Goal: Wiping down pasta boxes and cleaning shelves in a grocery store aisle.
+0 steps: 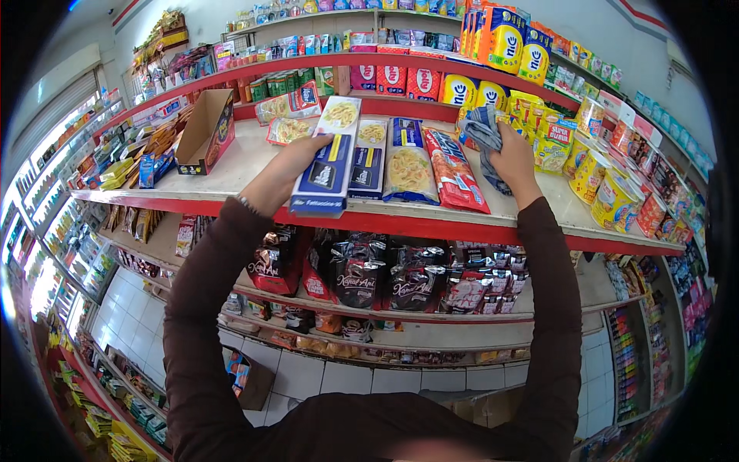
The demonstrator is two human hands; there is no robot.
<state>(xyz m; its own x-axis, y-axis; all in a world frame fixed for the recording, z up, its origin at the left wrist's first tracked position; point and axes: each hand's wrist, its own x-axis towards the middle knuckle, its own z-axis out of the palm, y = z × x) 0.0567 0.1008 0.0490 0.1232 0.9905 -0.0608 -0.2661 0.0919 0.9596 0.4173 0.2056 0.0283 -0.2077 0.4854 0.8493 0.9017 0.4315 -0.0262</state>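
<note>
My left hand (288, 167) grips a blue-and-white La Fonte fettuccine box (323, 167), tilted over the front edge of the top shelf (242, 199). Bunched in my right hand (514, 159) is a grey-blue cloth (484, 130), hanging just above or against the shelf. Between the hands lie a second fettuccine box (367, 156), a clear-and-blue pasta pack (410, 164) and a red pasta pack (454, 167). Behind the held box rest two flat red-and-clear pasta packets (288, 107).
An open cardboard display carton (206, 133) stands left of my left hand. Yellow instant porridge sachets (551, 141) and yellow cups (615, 196) fill the right side. Black coffee packs (359, 274) line the shelf below. A cardboard box (254, 378) sits on the tiled floor.
</note>
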